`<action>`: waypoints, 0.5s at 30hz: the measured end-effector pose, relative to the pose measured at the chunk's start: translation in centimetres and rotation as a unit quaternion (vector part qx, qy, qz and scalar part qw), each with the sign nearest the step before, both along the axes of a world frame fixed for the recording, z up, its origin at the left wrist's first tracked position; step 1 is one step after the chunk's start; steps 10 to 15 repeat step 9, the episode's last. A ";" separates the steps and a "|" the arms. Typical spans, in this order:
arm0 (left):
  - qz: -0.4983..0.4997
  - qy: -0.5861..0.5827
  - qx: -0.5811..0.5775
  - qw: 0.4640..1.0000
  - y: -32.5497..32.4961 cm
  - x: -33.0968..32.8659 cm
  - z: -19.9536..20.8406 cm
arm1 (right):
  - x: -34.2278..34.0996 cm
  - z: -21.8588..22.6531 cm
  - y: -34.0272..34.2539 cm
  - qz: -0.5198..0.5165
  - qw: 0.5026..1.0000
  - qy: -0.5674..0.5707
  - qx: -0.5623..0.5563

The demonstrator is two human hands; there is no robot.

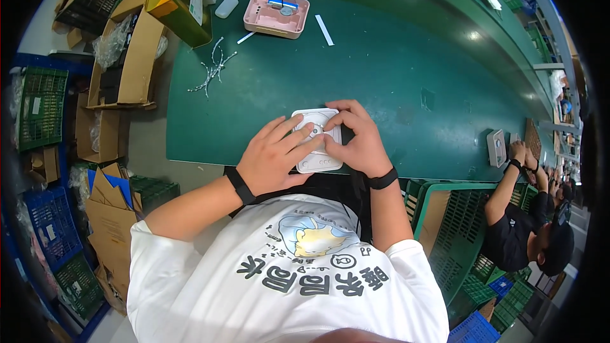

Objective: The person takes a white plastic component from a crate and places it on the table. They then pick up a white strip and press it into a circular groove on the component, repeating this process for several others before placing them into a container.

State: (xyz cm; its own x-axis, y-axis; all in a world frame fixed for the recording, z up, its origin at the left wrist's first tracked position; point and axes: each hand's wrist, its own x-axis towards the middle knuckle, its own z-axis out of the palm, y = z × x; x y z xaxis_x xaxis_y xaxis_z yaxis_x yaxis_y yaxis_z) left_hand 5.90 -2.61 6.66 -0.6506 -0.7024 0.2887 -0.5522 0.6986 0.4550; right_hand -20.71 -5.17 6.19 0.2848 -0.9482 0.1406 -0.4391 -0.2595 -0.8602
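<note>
A white plastic cover (316, 164) with rounded corners lies at the table's near edge, in front of my body. My left hand (270, 155) rests on its left side with fingers spread and stretched out, the fingertips near its middle. From the right, my right hand (361, 143) reaches over the cover. Its thumb and forefinger come together near the small round part (315, 131) at the centre, while other fingers lie by the far right edge. Whatever the right fingertips pinch is too small or hidden to name.
On the green table (381, 82) stand a pink open housing (276, 27) with wires inside, a white squeeze bottle (230, 2) and a yellow-green can (181, 9). Twisted wires (214, 68) and white strips (325, 30) lie about. Green crates (454, 228) and a co-worker (521, 235) are at right.
</note>
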 end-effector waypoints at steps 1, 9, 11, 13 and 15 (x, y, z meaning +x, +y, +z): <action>-0.003 -0.015 -0.018 1.000 0.0 0.0 0.1 | -0.2 -0.3 -0.3 -0.001 1.000 0.000 -0.001; -0.040 0.011 0.132 0.990 -1.5 1.7 1.5 | -0.7 -0.4 0.2 -0.028 0.996 -0.016 0.082; -0.040 0.011 0.132 0.990 -1.5 1.7 1.5 | -0.7 -0.4 0.2 -0.028 0.996 -0.016 0.082; -0.040 0.011 0.132 0.990 -1.5 1.7 1.5 | -0.7 -0.4 0.2 -0.028 0.996 -0.016 0.082; -0.040 0.011 0.132 0.990 -1.5 1.7 1.5 | -0.7 -0.4 0.2 -0.028 0.996 -0.016 0.082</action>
